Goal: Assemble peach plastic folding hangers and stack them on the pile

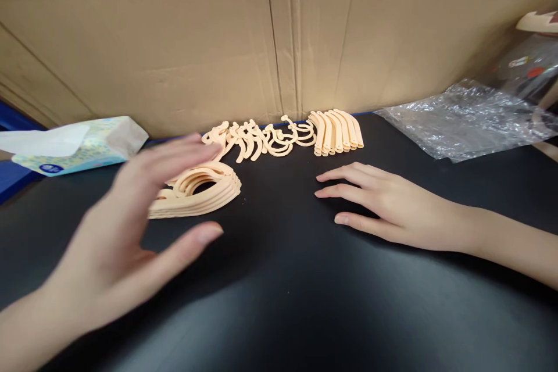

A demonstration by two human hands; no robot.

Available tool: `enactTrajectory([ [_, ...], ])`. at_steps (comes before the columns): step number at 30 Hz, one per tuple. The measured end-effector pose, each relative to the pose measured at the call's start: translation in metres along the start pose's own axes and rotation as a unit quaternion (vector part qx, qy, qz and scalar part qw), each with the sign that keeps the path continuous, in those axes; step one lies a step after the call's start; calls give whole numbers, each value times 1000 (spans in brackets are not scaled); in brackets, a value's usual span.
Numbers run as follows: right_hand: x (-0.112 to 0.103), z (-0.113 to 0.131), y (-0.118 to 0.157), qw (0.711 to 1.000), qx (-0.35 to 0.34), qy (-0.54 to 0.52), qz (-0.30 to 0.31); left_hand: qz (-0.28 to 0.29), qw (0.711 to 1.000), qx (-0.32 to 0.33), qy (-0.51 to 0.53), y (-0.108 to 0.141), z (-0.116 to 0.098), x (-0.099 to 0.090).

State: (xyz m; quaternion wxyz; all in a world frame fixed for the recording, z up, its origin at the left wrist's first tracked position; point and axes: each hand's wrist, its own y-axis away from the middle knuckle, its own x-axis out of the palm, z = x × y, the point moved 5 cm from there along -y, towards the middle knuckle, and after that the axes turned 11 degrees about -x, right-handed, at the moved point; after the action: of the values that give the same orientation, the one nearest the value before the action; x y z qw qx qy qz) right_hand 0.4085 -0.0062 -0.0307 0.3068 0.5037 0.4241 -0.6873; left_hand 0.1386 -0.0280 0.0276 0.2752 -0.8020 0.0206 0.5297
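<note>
My left hand [126,232] is raised above the black tabletop, thumb and fingers spread apart with nothing between them. Just beyond it lies a stack of cream-coloured flat curved plastic pieces [213,195], partly hidden by the fingers. My right hand [387,203] rests low over the table on the right, palm down, fingers stretched out and holding nothing. Ahead of both hands runs a row of parts: small curved pieces [250,142], hook-like curved pieces [279,145] and a neat group of longer bent strips [337,133].
A tall cardboard sheet [196,29] stands along the back of the table [279,302]. On the left is a tissue pack [100,142] with a tissue sticking out. Crumpled clear plastic wrap [466,119] lies at the back right, near another partly visible wrapped item [532,67].
</note>
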Motion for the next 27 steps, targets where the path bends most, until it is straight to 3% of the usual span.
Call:
enactTrajectory([
  [1, 0, 0, 0, 1000, 1, -1, 1, 6, 998, 54, 7, 6, -10, 6],
  [3, 0, 0, 0, 1000, 2, -1, 1, 41, 995, 90, 18, 14, -18, 20],
  [9, 0, 1, -1, 1000, 4, -3, 1, 149, 983, 108, 21, 23, -21, 48],
  [16, 0, 5, -5, 1000, 1, 12, -25, 192, 977, 91, -20, 18, -25, 62],
  [21, -5, 12, -13, 992, -55, 96, -53, 231, 967, 103, -27, 1, -36, 79],
  [24, -19, -2, -20, 982, -77, 148, -90, 232, 968, 95, -14, -12, -43, 86],
  [27, -39, -42, -23, 970, 3, 192, -148, 229, 969, 88, -5, -16, -46, 90],
])
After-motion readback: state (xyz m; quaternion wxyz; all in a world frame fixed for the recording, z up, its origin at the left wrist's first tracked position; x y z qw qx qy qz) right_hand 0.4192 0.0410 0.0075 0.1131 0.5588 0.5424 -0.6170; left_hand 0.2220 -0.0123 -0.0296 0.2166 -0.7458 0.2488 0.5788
